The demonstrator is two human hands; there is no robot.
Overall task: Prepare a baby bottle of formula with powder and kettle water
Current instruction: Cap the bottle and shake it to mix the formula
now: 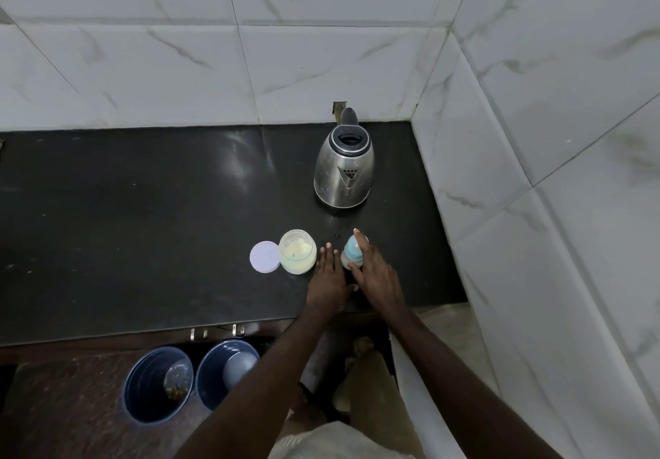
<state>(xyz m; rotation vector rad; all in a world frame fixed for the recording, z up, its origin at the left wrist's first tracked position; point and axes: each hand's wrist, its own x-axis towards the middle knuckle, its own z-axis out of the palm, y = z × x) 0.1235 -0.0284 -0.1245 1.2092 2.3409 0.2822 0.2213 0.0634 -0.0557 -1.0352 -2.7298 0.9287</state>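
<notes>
A small baby bottle (351, 252) with a blue cap stands on the black counter (143, 208). My right hand (375, 273) is around its right side, fingers curled against it. My left hand (330, 280) lies just left of the bottle with its fingers spread, touching or nearly touching it. An open glass jar of pale formula powder (297, 252) stands left of my left hand, and its round white lid (264, 257) lies flat beside it. A steel electric kettle (344, 169) with a black lid stands behind the bottle, spout facing me.
White marble-tiled walls (535, 137) close off the counter at the back and right. Below the counter's front edge, two dark blue buckets (157, 383) stand on the floor; one holds a grey round object.
</notes>
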